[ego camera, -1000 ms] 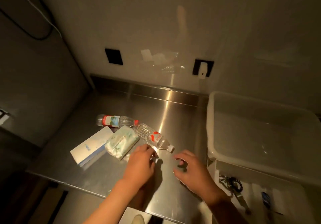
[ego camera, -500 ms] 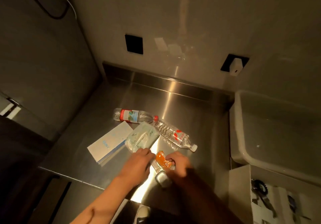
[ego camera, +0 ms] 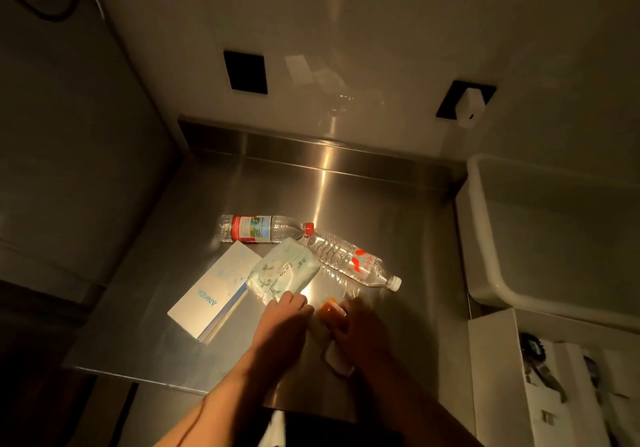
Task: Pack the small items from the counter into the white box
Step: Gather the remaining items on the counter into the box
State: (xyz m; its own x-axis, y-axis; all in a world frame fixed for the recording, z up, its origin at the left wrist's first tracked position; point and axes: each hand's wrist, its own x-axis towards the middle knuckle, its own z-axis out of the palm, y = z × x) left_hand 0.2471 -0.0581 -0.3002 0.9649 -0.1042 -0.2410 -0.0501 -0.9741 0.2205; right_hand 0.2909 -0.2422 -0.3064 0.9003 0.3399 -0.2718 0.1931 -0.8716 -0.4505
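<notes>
My right hand is closed over a small orange bottle whose white end sticks out under the palm, low on the steel counter. My left hand lies just left of it, fingers curled between the bottle and a pale green tissue pack; whether it grips anything is hidden. Behind lie a red-labelled water bottle, a clear ribbed water bottle and a flat white-and-blue carton. The white box stands at the lower right with dark tools inside.
A large pale plastic tub sits right of the counter, above the white box. The wall behind carries a black socket plate and a white plug. The counter's front edge runs just under my forearms.
The view has swung left and down. My right hand went from open on the counter to closed over the orange bottle, and my left hand came up beside it.
</notes>
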